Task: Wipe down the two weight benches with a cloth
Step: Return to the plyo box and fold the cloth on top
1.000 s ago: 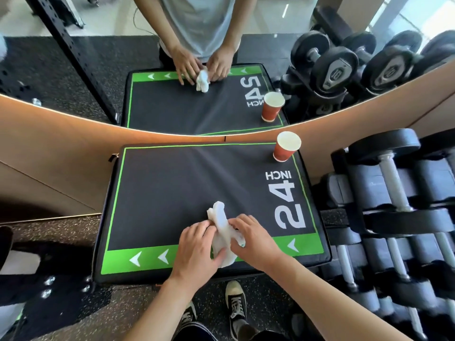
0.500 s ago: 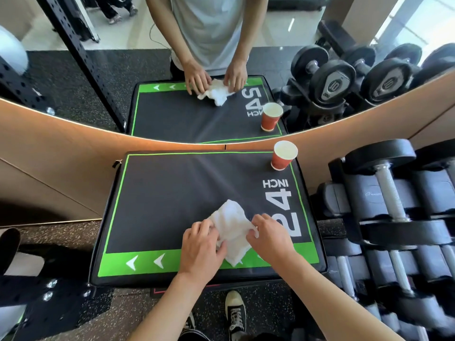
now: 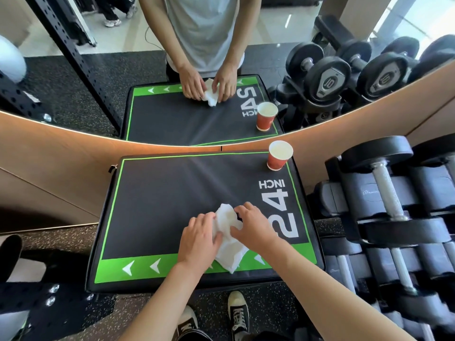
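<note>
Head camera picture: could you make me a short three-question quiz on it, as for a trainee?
1. True or false: the red paper cup stands upright at the far right corner of the padded black and green box.
2. Which hands are on the white cloth? A. left hand only B. right hand only C. both
3. Fill in: the big number printed on the box top is ___.

Key: 1 true; 2 C; 3 24.
</note>
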Demonstrator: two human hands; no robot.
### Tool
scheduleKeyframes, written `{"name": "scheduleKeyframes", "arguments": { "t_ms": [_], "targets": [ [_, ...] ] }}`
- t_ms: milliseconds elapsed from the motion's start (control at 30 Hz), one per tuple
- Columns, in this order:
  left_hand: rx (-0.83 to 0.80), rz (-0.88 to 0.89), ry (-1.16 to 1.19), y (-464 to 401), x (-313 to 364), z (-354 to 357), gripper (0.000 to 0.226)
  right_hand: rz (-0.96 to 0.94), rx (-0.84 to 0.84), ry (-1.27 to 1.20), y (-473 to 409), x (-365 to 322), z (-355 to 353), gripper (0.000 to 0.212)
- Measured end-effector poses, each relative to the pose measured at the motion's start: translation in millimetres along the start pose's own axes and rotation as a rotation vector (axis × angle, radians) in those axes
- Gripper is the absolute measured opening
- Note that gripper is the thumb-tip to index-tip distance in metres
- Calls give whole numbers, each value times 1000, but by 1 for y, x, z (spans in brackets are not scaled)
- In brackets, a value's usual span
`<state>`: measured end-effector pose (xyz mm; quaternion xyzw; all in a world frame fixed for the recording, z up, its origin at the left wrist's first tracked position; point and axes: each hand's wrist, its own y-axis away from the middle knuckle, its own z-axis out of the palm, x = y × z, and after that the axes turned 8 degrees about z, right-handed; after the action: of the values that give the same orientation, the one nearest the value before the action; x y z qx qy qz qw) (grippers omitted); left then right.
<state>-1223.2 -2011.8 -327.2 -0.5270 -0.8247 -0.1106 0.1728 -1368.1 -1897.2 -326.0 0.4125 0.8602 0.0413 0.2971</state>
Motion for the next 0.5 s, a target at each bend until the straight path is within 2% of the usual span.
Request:
{"name": "scheduleKeyframes", "arguments": {
  "t_ms": [133, 233, 500],
  "targets": [
    [-2, -103, 78, 9, -7, -4, 34, 51, -49, -33, -3, -11, 9, 31],
    [17, -190, 108, 18, -15, -10, 35, 85, -90, 10, -9, -19, 11, 22],
    [74, -378, 196, 48, -32, -23, 34, -158, -90, 92, -31, -53, 14, 14]
  ]
}}
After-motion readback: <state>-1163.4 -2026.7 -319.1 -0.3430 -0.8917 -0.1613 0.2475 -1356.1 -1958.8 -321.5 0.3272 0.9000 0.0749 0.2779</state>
